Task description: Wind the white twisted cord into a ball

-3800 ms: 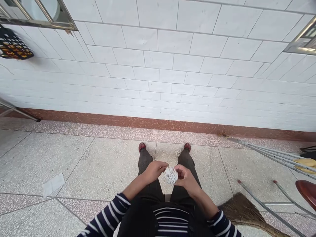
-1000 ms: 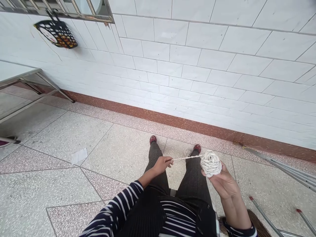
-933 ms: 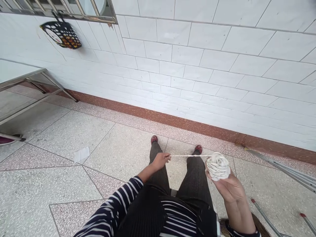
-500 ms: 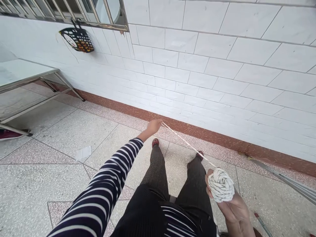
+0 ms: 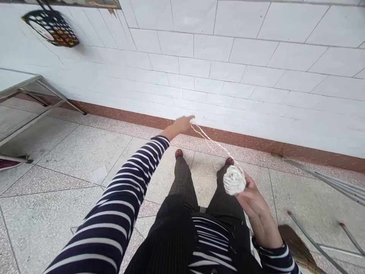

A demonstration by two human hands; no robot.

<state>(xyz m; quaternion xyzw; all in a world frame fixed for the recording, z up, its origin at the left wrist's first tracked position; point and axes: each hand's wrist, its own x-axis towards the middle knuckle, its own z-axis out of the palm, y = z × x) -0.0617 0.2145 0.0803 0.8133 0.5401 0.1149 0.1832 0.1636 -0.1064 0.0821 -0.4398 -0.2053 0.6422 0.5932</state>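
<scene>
A white ball of wound cord, its strands swirled like a rose, is in my right hand, the fingers closed on its near right side. From the ball a white cord runs up and left to my left hand, which is stretched out toward the base of the wall. The left fingers appear pinched on the cord, with the index finger pointing forward; the fingertips are slightly blurred. A thinner loop of cord dangles just below that hand.
The white tiled wall rises ahead. A metal-legged table stands left, under a hanging patterned bag. White paper lies on the floor. Metal poles, a red-tipped metal frame and a broom are at right.
My right hand has moved up and left with the ball, turning it. My left hand has shifted slightly up and forward, and the cord has slackened. The view has shifted right.
</scene>
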